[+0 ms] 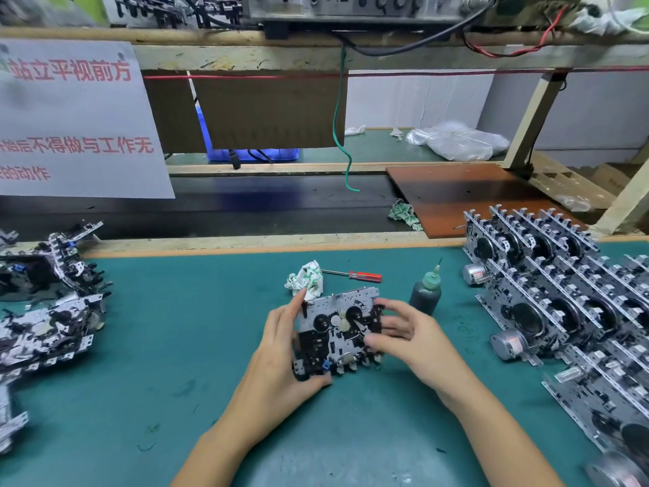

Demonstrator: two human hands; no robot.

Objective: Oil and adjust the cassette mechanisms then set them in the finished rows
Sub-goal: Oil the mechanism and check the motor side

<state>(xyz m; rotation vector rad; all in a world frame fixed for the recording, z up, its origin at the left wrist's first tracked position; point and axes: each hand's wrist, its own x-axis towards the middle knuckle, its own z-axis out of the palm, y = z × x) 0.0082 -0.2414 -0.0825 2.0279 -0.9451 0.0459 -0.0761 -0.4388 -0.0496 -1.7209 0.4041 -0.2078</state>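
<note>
Cassette mechanisms: finished rows [548, 293] standing at right of green mat [175, 346], loose pile [49, 311] lying at left. One mechanism [339, 332] sitting mid-mat w/ left hand [281, 353] gripping its left edge, right hand [400, 332] pinching its right side. Oil bottle [425, 293] standing just beside; screwdriver [354, 274] lying behind.

Even, fairly bright light falls from overhead onto the teal felt-covered worktop [175, 328], leaving only soft, short shadows under the forearms. The glossy reddish-brown wooden board [467, 195] carries a pale sheen — mild glare, nothing blown out. The centre is sharp; the edges smear and bend with wide-angle distortion. The white printed sign with red characters [77, 121] at left is blurred, and the grey metal equipment on the upper shelf [351, 5] is soft too.
</note>
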